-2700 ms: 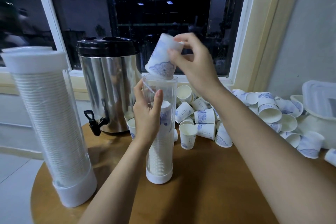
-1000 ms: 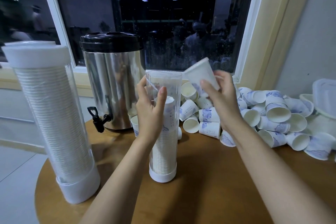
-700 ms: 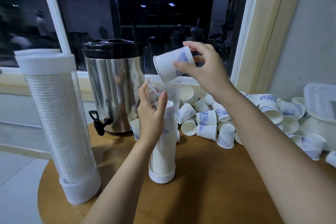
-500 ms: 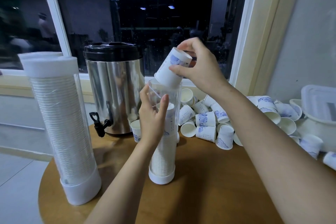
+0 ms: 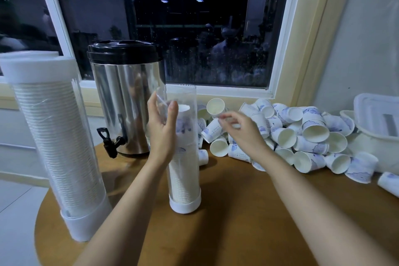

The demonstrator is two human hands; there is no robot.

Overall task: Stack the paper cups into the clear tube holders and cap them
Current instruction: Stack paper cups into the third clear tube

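Here, you had the clear plastic tube holder [image 5: 183,157] standing upright on the round wooden table [image 5: 237,233]. It sat in its white base cap [image 5: 185,205], with its mouth open at the top and not yet capped. The nested stack of white paper cups [image 5: 183,175] inside it reached most of the way up.

Your left hand [image 5: 162,136] was on the tube's left side, thumb across the front wall and fingers rising behind, holding it steady. The heap of loose blue-printed paper cups [image 5: 302,136] lay to the right of the tube, most on their sides with mouths pointing every way.

Your right hand [image 5: 239,129] was the nearer one to that heap. It was palm down, with its fingertips at the heap's edge closest to the tube, beside a tipped cup [image 5: 212,130]. Blur hid whether those fingers had closed on anything, so I cannot tell.

I judge the coming move turned on this: any cup taken there lay across the tube's upright axis, and would need turning into line above the mouth before dropping in. Left of the tube stood a second tube, full and capped [image 5: 54,136].
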